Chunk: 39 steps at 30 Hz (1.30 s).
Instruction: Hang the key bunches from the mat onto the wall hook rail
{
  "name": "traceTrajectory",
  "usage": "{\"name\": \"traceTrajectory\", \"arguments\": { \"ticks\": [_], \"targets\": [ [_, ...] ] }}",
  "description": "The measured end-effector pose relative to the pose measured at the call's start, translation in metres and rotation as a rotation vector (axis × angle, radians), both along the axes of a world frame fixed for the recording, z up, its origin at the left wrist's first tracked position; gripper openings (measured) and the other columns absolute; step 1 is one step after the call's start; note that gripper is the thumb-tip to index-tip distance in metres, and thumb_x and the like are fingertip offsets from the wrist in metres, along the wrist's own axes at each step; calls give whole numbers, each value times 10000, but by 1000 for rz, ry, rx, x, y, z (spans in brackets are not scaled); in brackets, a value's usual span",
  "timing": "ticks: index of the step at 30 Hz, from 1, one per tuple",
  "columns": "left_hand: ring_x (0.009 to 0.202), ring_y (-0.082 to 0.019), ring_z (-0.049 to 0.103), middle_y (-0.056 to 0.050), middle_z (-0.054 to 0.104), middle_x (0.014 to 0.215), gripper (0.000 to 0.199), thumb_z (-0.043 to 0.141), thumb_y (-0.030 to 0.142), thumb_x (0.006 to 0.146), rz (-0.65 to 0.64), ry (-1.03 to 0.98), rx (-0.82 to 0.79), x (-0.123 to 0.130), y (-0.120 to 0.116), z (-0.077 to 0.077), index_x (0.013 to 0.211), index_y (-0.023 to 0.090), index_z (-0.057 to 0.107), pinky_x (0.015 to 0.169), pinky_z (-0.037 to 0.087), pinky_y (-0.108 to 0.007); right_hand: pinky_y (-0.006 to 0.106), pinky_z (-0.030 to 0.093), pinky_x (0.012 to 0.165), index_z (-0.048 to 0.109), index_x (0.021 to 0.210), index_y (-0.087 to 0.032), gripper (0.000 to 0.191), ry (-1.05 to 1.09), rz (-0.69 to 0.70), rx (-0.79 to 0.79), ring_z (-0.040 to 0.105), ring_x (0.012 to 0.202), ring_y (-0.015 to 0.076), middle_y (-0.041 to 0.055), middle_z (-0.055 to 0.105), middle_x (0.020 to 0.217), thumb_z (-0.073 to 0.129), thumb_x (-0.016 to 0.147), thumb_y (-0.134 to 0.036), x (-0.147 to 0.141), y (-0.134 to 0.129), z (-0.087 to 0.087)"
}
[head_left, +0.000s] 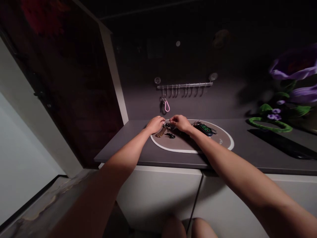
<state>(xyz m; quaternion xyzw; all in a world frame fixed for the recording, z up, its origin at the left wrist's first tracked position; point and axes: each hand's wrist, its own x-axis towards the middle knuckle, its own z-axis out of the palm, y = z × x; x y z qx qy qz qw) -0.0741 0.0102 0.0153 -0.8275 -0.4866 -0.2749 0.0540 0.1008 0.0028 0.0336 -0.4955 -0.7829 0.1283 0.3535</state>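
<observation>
The dark wall (230,102) fades almost to black above me, and the door (81,82) at left is barely readable. The purple flowers (294,74) and a long black object (284,144) are cut off at the right. My right forearm covers part of the oval mat (178,144), and my fingers hide part of the key bunch (166,128).

My left hand (155,125) has its fingers drawn together at the bunch's ring; my right hand (181,122) is curled, its fingertips nearly together just beside it. I can't tell whether either one has hold of anything. The bunch lies near the mat's left end.

The counter (116,140) gives room left of the mat and a narrow strip before its front edge; the wall rises just behind my hands.
</observation>
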Motion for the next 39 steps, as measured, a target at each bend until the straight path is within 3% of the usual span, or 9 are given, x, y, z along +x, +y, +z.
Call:
{"name": "traceTrajectory", "arguments": {
  "ticks": [7,15,25,32,39],
  "targets": [
    [958,-170,546,-78,609,1037,306,424,211,831,-3,-5,-51,3,6,-8,1077,173,603,864,408,-270,204,387,659,686,816,-165,153,-219,-58,10,593,729,149,59,685,800,563,726,-158,0,4,-4],
    [938,-176,556,-83,638,1007,266,466,204,818,-55,11,-39,5,6,-6,1014,166,643,861,401,-288,213,386,680,696,800,-172,157,-213,-39,9,589,725,156,56,683,776,587,697,-128,-1,10,-8],
    [873,-179,570,-69,663,922,202,508,219,796,-16,10,22,5,-2,4,893,168,678,806,411,-280,206,372,640,693,796,-159,156,-204,-33,-20,577,687,141,48,677,742,580,694,-124,-2,9,-7],
    [854,-161,567,-60,662,897,192,496,174,791,-64,-57,30,6,-7,10,862,157,674,801,412,-269,189,355,603,675,712,-159,91,-102,-7,-69,537,626,101,16,656,683,588,685,-147,-1,8,-6],
    [767,-129,564,-37,663,818,152,515,153,764,-124,-283,-14,10,-13,13,802,140,661,755,420,-256,186,371,567,647,712,-128,81,258,118,-194,478,543,72,-4,606,610,595,687,-185,-1,12,-11]
  ]
}}
